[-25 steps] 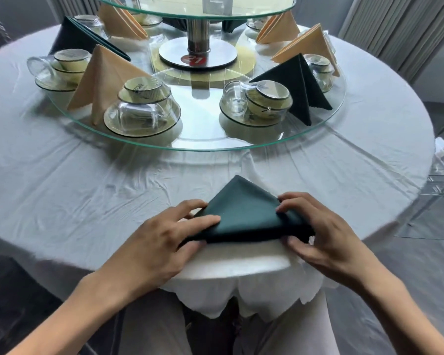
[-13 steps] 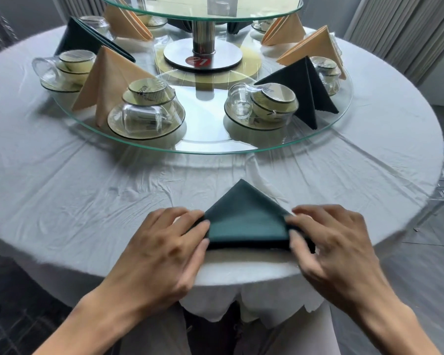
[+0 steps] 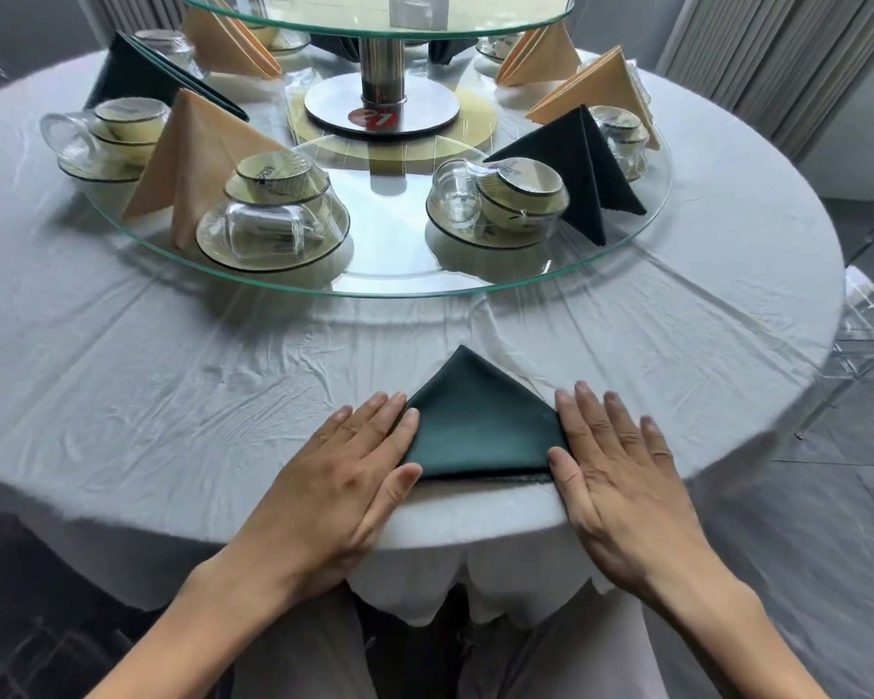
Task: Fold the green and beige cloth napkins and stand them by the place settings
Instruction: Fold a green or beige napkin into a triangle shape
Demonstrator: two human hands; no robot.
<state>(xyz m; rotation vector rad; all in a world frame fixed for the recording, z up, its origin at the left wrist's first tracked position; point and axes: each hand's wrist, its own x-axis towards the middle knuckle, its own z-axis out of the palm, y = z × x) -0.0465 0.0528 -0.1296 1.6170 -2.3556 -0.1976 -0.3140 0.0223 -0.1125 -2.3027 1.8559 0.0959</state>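
Round desk (image 3: pixel 122 375) under a creased white cloth, far rim cut off at the top, near edge hidden in part by both hands. Glass turntable (image 3: pixel 404 287) on it, back half blocked by an upper glass tier (image 3: pixel 526 27) and a steel post (image 3: pixel 383 68); red label at the post's base too blurred to read. Beige napkin (image 3: pixel 193 158) standing just left of the near-left cups and plate (image 3: pixel 273 219); standing green napkin (image 3: pixel 576 164) just right of the near-right cups and plate (image 3: pixel 500 204). More beige and green napkins behind, partly covered by cups and the tier, edges hard to separate. Printing on the upturned cups not legible. Green napkin in work (image 3: pixel 475 426), folded to a triangle, flat at the near desk edge, point away. Left hand (image 3: pixel 334 491) flat on its left corner, right hand (image 3: pixel 621 486) flat on its right corner; fingers of both straight, slightly spread, pressing down. Both corners covered by the fingers.
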